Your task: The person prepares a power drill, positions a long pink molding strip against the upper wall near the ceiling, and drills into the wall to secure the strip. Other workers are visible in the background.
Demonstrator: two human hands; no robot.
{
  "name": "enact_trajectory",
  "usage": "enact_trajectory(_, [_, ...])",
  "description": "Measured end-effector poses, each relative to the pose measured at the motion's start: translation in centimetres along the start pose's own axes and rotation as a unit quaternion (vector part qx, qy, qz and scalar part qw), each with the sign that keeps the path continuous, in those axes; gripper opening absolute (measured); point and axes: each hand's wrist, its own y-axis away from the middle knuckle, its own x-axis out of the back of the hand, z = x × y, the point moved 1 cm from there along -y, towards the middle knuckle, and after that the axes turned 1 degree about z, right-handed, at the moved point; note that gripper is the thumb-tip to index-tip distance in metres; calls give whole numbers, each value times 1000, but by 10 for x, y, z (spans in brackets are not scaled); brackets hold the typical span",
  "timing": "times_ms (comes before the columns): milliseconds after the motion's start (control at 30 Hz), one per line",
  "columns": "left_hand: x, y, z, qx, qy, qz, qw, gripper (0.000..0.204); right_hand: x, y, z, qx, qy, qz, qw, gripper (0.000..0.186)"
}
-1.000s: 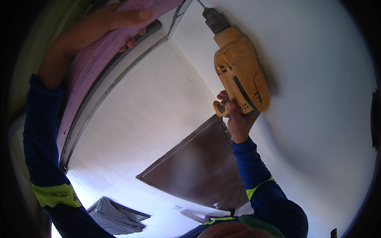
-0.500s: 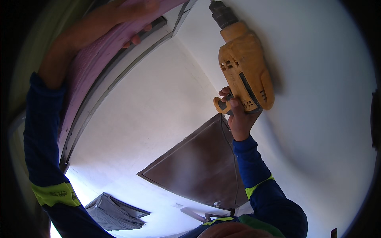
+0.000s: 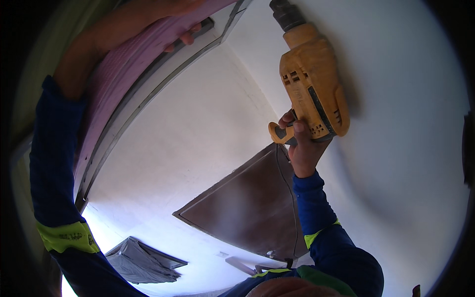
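In my right hand (image 3: 307,151) is a yellow-orange corded drill (image 3: 315,81), held by its handle with my fingers near the trigger. Its dark chuck (image 3: 288,16) points up, and the tip beyond it is cut off by the top of the picture. A dark cord (image 3: 292,193) hangs from the handle. At the upper left my left hand (image 3: 166,9) is wrapped over a pink panel (image 3: 126,57); its fingertips show on the far side, and the rest of the grip is partly cut off.
A grey metal channel (image 3: 148,95) runs along beside the pink panel. The white wall (image 3: 410,123) rises close to the drill on the right. Below are a brown door (image 3: 237,213) and a window draped with grey sheeting (image 3: 141,262).
The drill has shifted slightly right and up in the picture, so its tip has left the view. My left hand and the panel appear slightly farther right; both grips stay the same.
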Motion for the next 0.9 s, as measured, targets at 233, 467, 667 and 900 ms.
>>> enact_trajectory(233, [-8,-5,3,73,55,31,995,60,2,0,5,16,-6,7,1000,37])
enact_trajectory(467, [-2,-6,-9,54,58,30,996,62,-5,1,3,14,-56,10,998,41])
enact_trajectory(667, [-6,-2,-8,51,96,29,994,56,-11,-2,0,16,-40,-20,999,37])
enact_trajectory(900, [-6,3,-8,32,150,16,988,53,-10,-2,-4,10,3,-51,999,51])
